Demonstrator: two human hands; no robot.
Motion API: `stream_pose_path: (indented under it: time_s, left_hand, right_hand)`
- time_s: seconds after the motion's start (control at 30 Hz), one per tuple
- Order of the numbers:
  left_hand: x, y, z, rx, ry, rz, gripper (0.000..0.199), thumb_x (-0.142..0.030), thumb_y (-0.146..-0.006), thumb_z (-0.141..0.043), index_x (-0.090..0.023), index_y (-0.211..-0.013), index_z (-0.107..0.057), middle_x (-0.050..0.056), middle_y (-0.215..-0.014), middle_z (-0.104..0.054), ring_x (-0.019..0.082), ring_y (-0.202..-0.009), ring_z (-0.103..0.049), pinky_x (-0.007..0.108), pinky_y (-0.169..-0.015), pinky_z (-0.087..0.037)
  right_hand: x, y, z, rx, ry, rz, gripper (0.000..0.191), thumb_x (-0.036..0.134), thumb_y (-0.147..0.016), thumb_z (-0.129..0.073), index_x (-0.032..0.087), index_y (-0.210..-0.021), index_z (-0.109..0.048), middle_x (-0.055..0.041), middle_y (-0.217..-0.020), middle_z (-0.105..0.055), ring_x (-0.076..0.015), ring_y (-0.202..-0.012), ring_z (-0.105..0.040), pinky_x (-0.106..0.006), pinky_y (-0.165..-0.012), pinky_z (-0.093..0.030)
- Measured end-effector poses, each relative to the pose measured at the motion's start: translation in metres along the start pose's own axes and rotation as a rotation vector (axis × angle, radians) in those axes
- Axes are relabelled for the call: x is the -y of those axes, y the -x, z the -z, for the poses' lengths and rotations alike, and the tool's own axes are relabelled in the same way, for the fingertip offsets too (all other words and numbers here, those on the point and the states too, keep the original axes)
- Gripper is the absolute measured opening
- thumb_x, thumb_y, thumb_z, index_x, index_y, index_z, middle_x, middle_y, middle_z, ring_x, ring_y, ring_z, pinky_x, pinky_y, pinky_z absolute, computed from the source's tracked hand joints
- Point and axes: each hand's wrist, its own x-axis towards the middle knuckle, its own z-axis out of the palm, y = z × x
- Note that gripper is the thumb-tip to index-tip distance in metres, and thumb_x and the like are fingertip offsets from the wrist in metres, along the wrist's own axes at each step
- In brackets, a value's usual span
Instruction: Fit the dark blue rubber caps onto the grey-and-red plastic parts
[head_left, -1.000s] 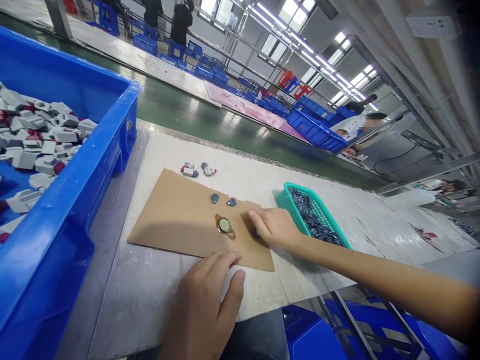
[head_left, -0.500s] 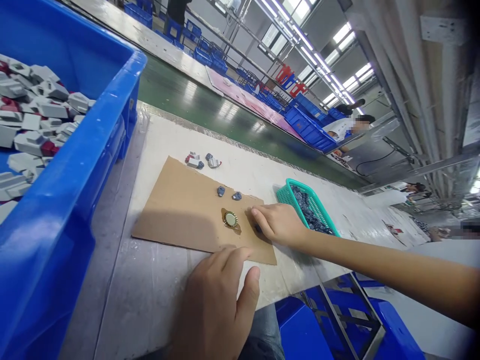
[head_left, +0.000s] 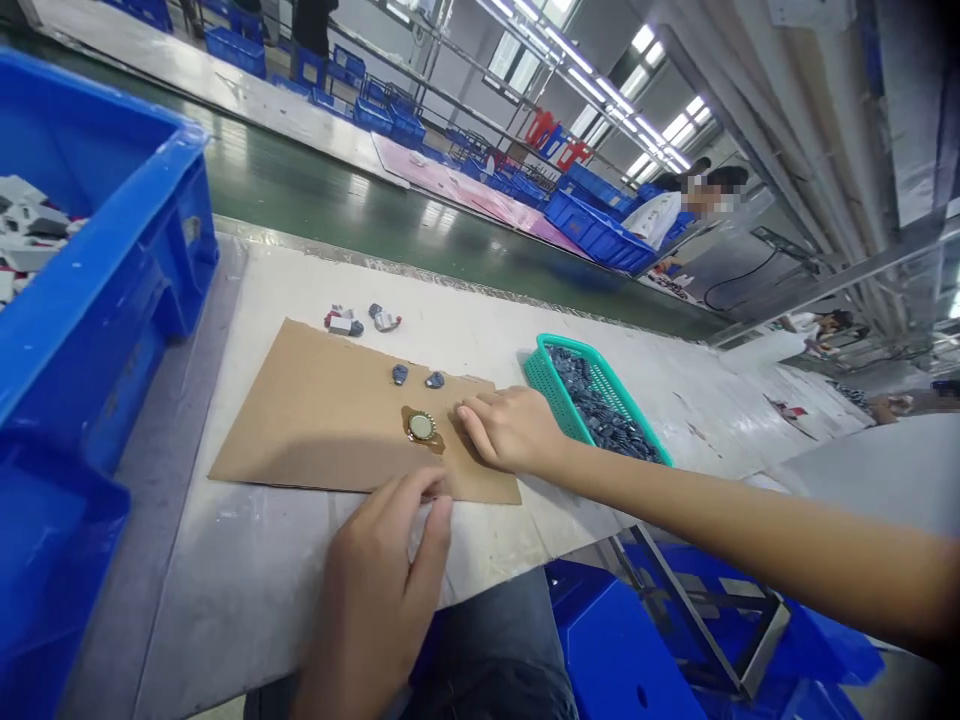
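Note:
My right hand (head_left: 514, 428) rests on the right end of a flat brown cardboard sheet (head_left: 300, 400), its fingers curled down; whatever is under them is hidden. My left hand (head_left: 386, 570) hovers at the sheet's near edge, thumb and fingers apart, with nothing seen between them. Between the hands and a little beyond lies a round metal cap (head_left: 421, 427) on a wet brown stain. Two small dark blue-grey pieces, one (head_left: 400, 374) left of the other (head_left: 435, 380), lie behind the cap. Beyond the sheet are two clusters of grey, red and dark parts (head_left: 343, 322).
A green basket (head_left: 536, 370) of dark pieces stands right of my right hand. At the left is a large blue crate (head_left: 97, 260) with grey and red parts. A green conveyor (head_left: 315, 190) runs behind the table. Other people work at the far right.
The view has turned right, so the table's things appear further left. My right hand's fingers are more curled, and the dark piece seen under them before is now hidden.

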Motion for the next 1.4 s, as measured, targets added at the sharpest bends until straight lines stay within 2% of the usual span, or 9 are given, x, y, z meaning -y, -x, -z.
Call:
stream_pose_path:
  time_s: [0.2, 0.3, 0.47, 0.6, 0.7, 0.87, 1.0, 1.17, 1.4]
  left_hand:
    - [-0.005, 0.004, 0.002, -0.007, 0.014, 0.081, 0.026, -0.034, -0.089, -0.039, -0.024, -0.106, -0.056, 0.004, -0.106, -0.065, 0.018, -0.100, -0.059, 0.035, -0.084, -0.046]
    - [-0.005, 0.007, 0.000, -0.068, 0.030, 0.041, 0.025, -0.032, -0.089, -0.040, -0.022, -0.106, -0.055, 0.004, -0.104, -0.065, 0.018, -0.097, -0.059, 0.034, -0.085, -0.047]
    - [-0.022, 0.013, -0.014, -0.334, -0.130, -0.201, 0.020, -0.024, -0.082, -0.055, -0.023, -0.102, -0.057, 0.004, -0.102, -0.062, 0.017, -0.087, -0.060, 0.032, -0.077, -0.049]
    - [-0.051, 0.017, -0.028, -0.305, -0.227, -0.501, 0.028, -0.013, -0.076, -0.062, -0.023, -0.101, -0.057, 0.003, -0.097, -0.062, 0.016, -0.091, -0.058, 0.029, -0.080, -0.048]
    - [-0.067, 0.015, -0.038, -0.253, -0.244, -0.577, 0.030, -0.009, -0.074, -0.063, -0.021, -0.101, -0.058, 0.004, -0.098, -0.063, 0.017, -0.093, -0.058, 0.029, -0.082, -0.047]
    - [-0.075, 0.011, -0.048, -0.172, -0.209, -0.585, 0.028, -0.007, -0.074, -0.062, -0.019, -0.099, -0.059, 0.004, -0.093, -0.066, 0.016, -0.090, -0.058, 0.029, -0.081, -0.047]
    - [-0.076, 0.010, -0.050, -0.152, -0.217, -0.580, 0.025, -0.009, -0.074, -0.063, -0.019, -0.097, -0.060, 0.003, -0.088, -0.066, 0.015, -0.085, -0.057, 0.027, -0.077, -0.047]
    - [-0.079, 0.009, -0.050, -0.268, -0.151, -0.347, 0.012, -0.021, -0.077, -0.063, -0.021, -0.089, -0.064, 0.000, -0.082, -0.067, 0.015, -0.078, -0.059, 0.027, -0.070, -0.046]
    - [-0.081, 0.010, -0.052, -0.385, 0.013, -0.081, 0.009, -0.031, -0.074, -0.065, -0.024, -0.077, -0.067, -0.003, -0.073, -0.067, 0.013, -0.069, -0.058, 0.024, -0.066, -0.044]
  right_hand:
    - [-0.011, 0.009, 0.001, -0.131, -0.415, -0.179, 0.037, 0.040, -0.084, -0.031, 0.016, -0.060, -0.047, -0.0064, -0.058, -0.052, -0.0180, -0.058, -0.048, -0.028, -0.054, -0.023]
    - [-0.005, 0.019, 0.008, -0.155, -0.769, -0.259, 0.041, 0.042, -0.085, -0.021, 0.017, -0.059, -0.043, -0.0049, -0.060, -0.050, -0.0156, -0.056, -0.047, -0.025, -0.050, -0.029]
    - [0.021, 0.056, 0.024, -0.024, -1.336, -0.308, 0.043, 0.049, -0.083, -0.017, 0.018, -0.065, -0.041, 0.0021, -0.048, -0.035, -0.0106, -0.039, -0.033, -0.022, -0.037, -0.024]
    - [0.029, 0.077, 0.028, 0.086, -1.748, -0.319, 0.042, 0.051, -0.081, -0.030, 0.016, -0.063, -0.045, 0.0028, -0.044, -0.035, -0.0089, -0.038, -0.031, -0.020, -0.038, -0.022]
    - [0.029, 0.085, 0.028, 0.087, -1.972, -0.361, 0.036, 0.046, -0.079, -0.041, 0.016, -0.060, -0.047, 0.0034, -0.047, -0.036, -0.0074, -0.040, -0.031, -0.019, -0.039, -0.021]
    - [0.028, 0.095, 0.029, -0.055, -1.879, -0.221, 0.031, 0.038, -0.076, -0.044, 0.016, -0.054, -0.043, 0.0022, -0.054, -0.038, -0.0090, -0.051, -0.033, -0.020, -0.045, -0.027]
    - [0.024, 0.097, 0.029, -0.022, -1.900, -0.197, 0.038, 0.044, -0.081, -0.039, 0.016, -0.056, -0.044, 0.0034, -0.049, -0.036, -0.0077, -0.043, -0.029, -0.019, -0.039, -0.023]
    - [0.019, 0.098, 0.027, 0.161, -1.919, -0.075, 0.054, 0.063, -0.084, -0.026, 0.017, -0.067, -0.048, 0.0020, -0.047, -0.043, -0.0090, -0.039, -0.038, -0.019, -0.036, -0.025]
    - [0.024, 0.106, 0.024, -0.045, -1.758, 0.066, 0.042, 0.056, -0.084, -0.043, 0.017, -0.069, -0.046, 0.0018, -0.060, -0.044, -0.0085, -0.050, -0.042, -0.020, -0.045, -0.034]
